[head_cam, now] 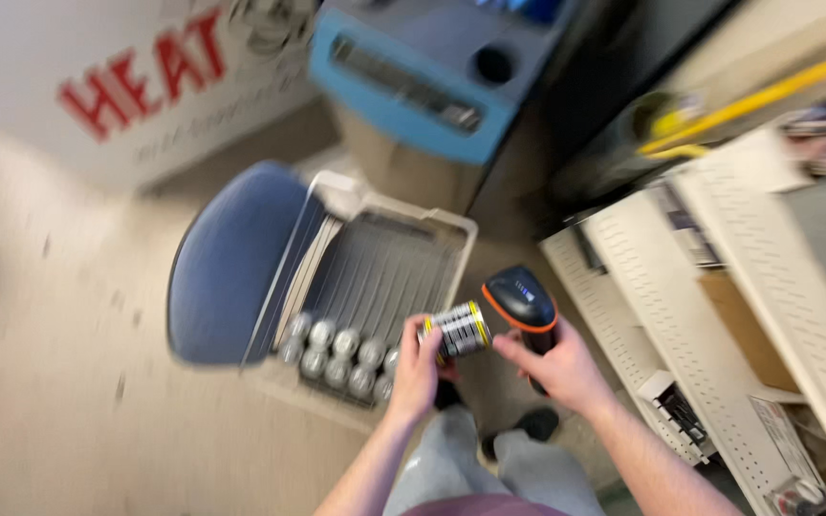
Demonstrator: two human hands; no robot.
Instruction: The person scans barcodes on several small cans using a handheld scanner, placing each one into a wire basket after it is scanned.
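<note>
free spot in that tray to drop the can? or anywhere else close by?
Tray: the ribbed part beyond the cans is bare, up to the far rim. The near end is packed with cans. Open floor left of the blue seat. Right side is crowded by shelves. Left hand holds a can, right hand a scanner.

beige floor, speckled and blurred by motion, carrying a shallow grey ribbed tray. a blue rounded lid leans at the tray's left edge. small silver cans, apparently in two rows, stand at its near end. white perforated shelf at right.
</note>
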